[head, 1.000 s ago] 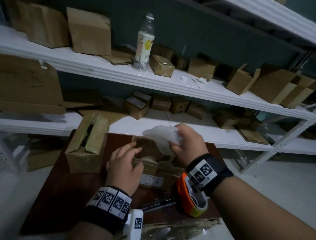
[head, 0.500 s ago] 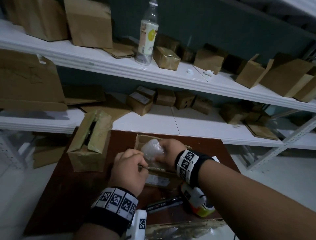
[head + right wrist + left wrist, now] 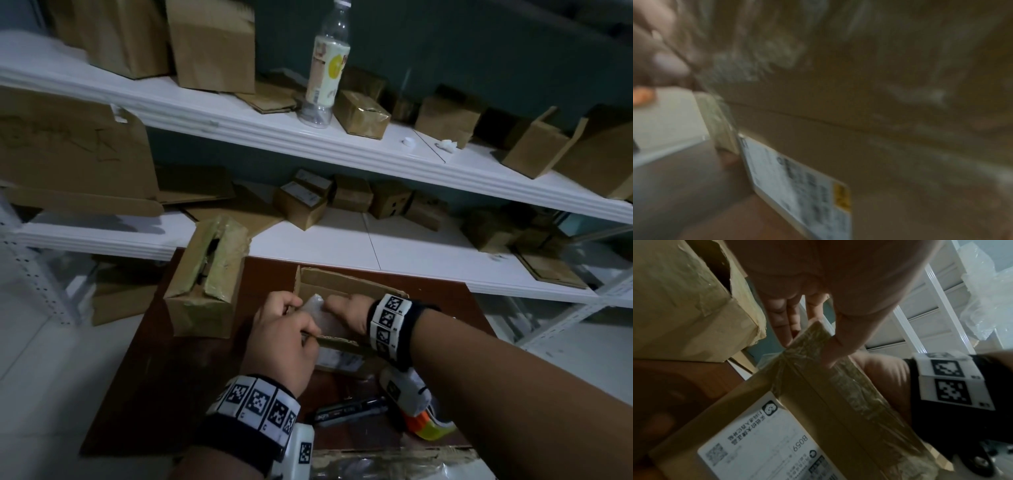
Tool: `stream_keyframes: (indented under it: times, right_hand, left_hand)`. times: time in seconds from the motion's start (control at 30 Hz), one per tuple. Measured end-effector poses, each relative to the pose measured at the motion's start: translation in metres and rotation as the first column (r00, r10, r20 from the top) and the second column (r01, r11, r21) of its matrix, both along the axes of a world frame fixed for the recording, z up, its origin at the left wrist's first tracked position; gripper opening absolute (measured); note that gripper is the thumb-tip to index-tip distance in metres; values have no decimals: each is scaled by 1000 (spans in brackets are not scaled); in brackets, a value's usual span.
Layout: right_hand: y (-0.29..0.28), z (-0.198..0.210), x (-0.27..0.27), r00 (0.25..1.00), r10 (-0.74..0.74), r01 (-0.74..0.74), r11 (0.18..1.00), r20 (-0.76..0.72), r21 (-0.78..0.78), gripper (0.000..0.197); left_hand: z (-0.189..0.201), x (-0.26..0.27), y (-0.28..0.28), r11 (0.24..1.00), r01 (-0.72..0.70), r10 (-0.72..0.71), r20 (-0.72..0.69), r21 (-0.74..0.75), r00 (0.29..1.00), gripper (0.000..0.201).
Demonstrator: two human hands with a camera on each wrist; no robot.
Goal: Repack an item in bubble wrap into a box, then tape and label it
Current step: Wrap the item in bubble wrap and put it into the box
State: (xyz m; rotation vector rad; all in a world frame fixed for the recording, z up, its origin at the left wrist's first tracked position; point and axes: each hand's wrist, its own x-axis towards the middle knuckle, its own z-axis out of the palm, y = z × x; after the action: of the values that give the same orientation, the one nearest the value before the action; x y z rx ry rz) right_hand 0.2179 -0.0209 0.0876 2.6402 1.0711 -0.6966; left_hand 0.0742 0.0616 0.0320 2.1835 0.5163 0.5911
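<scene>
wrapped item [image 3: 317, 310] now lowered into box [image 3: 346, 284]

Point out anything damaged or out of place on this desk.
The larger box left of the open box is damaged: its taped top is torn open, leaving a ragged dark gap. Nothing looks spilled.

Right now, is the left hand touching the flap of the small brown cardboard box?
Touching. The left wrist view shows the left hand pinching the small brown cardboard box's taped flap, thumb on one face, fingers behind it.
</scene>
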Motion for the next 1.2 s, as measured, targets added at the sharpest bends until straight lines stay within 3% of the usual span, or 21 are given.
stream_keyframes:
  times: [0.2, 0.3, 0.4, 0.5, 0.63, 0.8, 1.0, 1.13, 1.2]
  right_hand:
    - [11, -5, -3, 1000, -3, 2, 999, 27, 36, 25]
    - [13, -5, -2, 995, -11, -11, 977, 101, 213, 19]
    - [8, -13, -1, 995, 13, -36, 970, 97, 239, 17]
    - [3, -20, -4, 998, 53, -57, 974, 26, 218, 20]
    - [-1, -26, -6, 992, 5, 22, 978, -126, 208, 29]
    - [-2, -26, -7, 977, -51, 94, 975, -207, 202, 30]
    - [-5, -5, -7, 997, 60, -71, 972, 54, 222, 27]
    - [-34, 13, -11, 981, 42, -121, 898, 192, 423, 32]
    - [-54, 18, -9, 964, -70, -94, 810, 255, 579, 24]
  left_hand:
    - [-3, 1, 1, 1000, 22, -22, 6, 5, 1000, 33]
    - [-4, 1, 1, 1000, 19, -19, -6, 14, 1000, 20]
    - [-6, 2, 1, 999, 20, -19, -12, 26, 1000, 18]
    - [-6, 2, 2, 998, 35, -33, -38, 45, 999, 20]
    - [-8, 1, 2, 997, 44, -42, -32, 65, 999, 24]
    - [-7, 0, 3, 997, 50, -49, -16, 67, 999, 23]
    - [-4, 2, 6, 999, 43, -43, -19, 32, 999, 19]
    - [-1, 1, 6, 999, 47, -46, -14, 7, 999, 22]
    - [0, -2, 6, 999, 49, -49, -4, -20, 999, 29]
